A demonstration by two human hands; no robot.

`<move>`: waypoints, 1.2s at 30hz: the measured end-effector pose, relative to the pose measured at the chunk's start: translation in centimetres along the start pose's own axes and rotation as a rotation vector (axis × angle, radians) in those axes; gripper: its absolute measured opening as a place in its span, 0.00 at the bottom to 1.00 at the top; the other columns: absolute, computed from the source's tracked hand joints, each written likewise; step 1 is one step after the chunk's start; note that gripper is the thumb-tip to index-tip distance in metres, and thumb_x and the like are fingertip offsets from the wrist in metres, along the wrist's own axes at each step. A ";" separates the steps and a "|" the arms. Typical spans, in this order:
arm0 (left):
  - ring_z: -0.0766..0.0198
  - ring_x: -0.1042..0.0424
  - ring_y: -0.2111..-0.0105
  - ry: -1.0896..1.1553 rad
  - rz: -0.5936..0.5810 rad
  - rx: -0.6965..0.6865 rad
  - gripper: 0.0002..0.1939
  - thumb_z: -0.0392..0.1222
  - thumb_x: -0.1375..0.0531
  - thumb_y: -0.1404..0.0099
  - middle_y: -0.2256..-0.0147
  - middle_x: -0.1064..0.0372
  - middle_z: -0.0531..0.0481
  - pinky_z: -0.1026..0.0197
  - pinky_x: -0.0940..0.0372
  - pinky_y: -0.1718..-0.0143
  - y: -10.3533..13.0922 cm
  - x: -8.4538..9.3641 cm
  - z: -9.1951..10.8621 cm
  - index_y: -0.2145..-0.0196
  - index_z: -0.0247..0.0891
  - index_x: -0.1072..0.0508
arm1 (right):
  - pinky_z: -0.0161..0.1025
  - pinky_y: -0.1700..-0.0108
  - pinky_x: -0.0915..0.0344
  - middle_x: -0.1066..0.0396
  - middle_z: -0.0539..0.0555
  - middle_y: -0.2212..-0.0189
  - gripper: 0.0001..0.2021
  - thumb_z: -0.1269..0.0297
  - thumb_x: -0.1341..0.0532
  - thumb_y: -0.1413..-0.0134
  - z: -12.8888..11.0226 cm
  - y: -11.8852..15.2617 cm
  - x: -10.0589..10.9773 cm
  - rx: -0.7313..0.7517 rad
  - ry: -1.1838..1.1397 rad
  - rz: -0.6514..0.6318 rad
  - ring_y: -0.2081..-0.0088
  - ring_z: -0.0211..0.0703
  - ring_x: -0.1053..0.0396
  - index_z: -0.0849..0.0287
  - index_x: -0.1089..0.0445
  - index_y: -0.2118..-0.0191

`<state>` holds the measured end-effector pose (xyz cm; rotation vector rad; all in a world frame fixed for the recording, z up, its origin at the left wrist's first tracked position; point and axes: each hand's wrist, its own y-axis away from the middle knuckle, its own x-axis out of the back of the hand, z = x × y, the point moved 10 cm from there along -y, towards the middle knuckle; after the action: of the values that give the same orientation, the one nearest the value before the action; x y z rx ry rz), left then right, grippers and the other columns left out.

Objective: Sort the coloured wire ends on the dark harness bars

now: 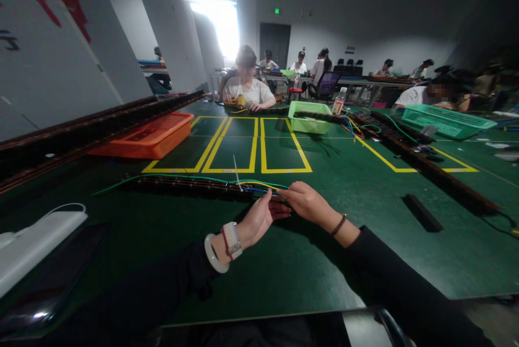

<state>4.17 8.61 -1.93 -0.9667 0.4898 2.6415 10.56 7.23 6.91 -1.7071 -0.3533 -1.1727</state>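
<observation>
The fingers of the right hand [306, 204] look pinched together on the thin coloured wires [259, 184], though the exact contact is partly hidden. On the left hand [257, 220], just beside at eight o'clock, thumb and fingers stand apart below the wires; whether the thumb touches them cannot be told.

From the hands, the green, yellow and blue wires run toward nine o'clock along a long black strip [192, 187] lying on the worktop [259, 277]. A white cable tie [237, 173] sticks up from the strip at ten o'clock. The light green basket [311, 124] stands at one o'clock, well apart, and a short black bar [422, 213] lies at three.

The wires should be light, bendy and rather slick, apt to spring sideways; a fingertip pinch near their free ends, pressing them together, would suit. The strip seems stiffer and heavier, best steadied by its edges, clear of the cable tie.
</observation>
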 end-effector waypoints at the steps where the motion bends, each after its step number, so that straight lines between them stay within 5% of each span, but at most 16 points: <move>1: 0.62 0.29 0.72 -0.065 -0.031 0.018 0.16 0.47 0.50 0.33 0.75 0.31 0.45 0.57 0.35 0.64 0.2 -0.3 -0.1 0.70 0.32 0.32 | 0.38 0.64 0.39 0.36 0.55 0.71 0.13 0.71 0.51 0.38 0.5 0.0 -0.2 -0.034 -0.020 0.009 0.68 0.41 0.40 0.63 0.30 0.55; 6: 0.60 0.29 0.74 -0.333 -0.175 0.017 0.17 0.49 0.49 0.35 0.76 0.32 0.46 0.58 0.36 0.69 1.0 -1.9 -0.3 0.73 0.32 0.33 | 0.35 0.63 0.38 0.35 0.54 0.71 0.12 0.78 0.48 0.42 1.6 0.1 -2.4 -0.091 -0.144 -0.121 0.67 0.40 0.39 0.63 0.29 0.61; 13: 0.63 0.30 0.73 -0.398 -0.187 -0.003 0.12 0.45 0.47 0.37 0.75 0.33 0.48 0.59 0.36 0.67 1.0 -2.2 -0.3 0.73 0.33 0.34 | 0.34 0.61 0.38 0.34 0.54 0.71 0.12 0.83 0.48 0.48 1.5 0.4 -4.5 -0.117 -0.208 -0.315 0.67 0.39 0.37 0.64 0.30 0.70; 20: 0.61 0.30 0.72 -0.406 -0.252 0.012 0.14 0.48 0.47 0.37 0.75 0.33 0.47 0.58 0.36 0.67 1.1 -2.4 -0.6 0.72 0.34 0.34 | 0.36 0.62 0.37 0.34 0.53 0.68 0.14 0.68 0.44 0.41 4.4 -0.2 -2.4 -0.343 -0.271 -0.116 0.66 0.39 0.35 0.60 0.32 0.50; 23: 0.62 0.30 0.72 -0.436 -0.277 0.016 0.16 0.49 0.48 0.37 0.75 0.32 0.47 0.58 0.36 0.67 1.2 -2.6 -0.7 0.72 0.33 0.33 | 0.40 0.58 0.36 0.33 0.56 0.63 0.17 0.60 0.42 0.42 5.9 -1.3 -2.1 -0.429 -0.282 -0.072 0.62 0.41 0.34 0.60 0.33 0.48; 29: 0.61 0.29 0.72 -0.448 -0.317 0.020 0.18 0.52 0.47 0.38 0.75 0.31 0.46 0.60 0.37 0.68 1.0 -2.7 -1.2 0.73 0.33 0.32 | 0.42 0.53 0.38 0.33 0.60 0.54 0.30 0.53 0.32 0.57 5.4 -4.4 -6.6 -0.370 -0.339 -0.349 0.54 0.48 0.34 0.61 0.35 0.48; 33: 0.61 0.29 0.72 -0.442 -0.318 0.026 0.17 0.52 0.46 0.39 0.75 0.31 0.46 0.59 0.36 0.68 0.8 -2.7 -1.3 0.73 0.33 0.32 | 0.35 0.67 0.41 0.31 0.51 0.70 0.23 0.48 0.33 0.60 5.4 -5.2 -9.2 -0.385 -0.351 -0.566 0.68 0.41 0.35 0.62 0.30 0.62; 36: 0.60 0.28 0.72 -0.425 -0.302 0.026 0.16 0.51 0.45 0.39 0.76 0.31 0.47 0.58 0.36 0.68 0.9 -2.7 -1.3 0.73 0.33 0.33 | 0.32 0.76 0.50 0.41 0.44 0.81 0.21 0.45 0.36 0.58 5.7 -5.0 -10.1 -0.445 -0.421 -0.707 0.78 0.33 0.45 0.62 0.33 0.73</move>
<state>6.55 6.91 -0.89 -0.4086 0.2520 2.4552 5.26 17.09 1.09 -2.3211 -1.0874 -1.4501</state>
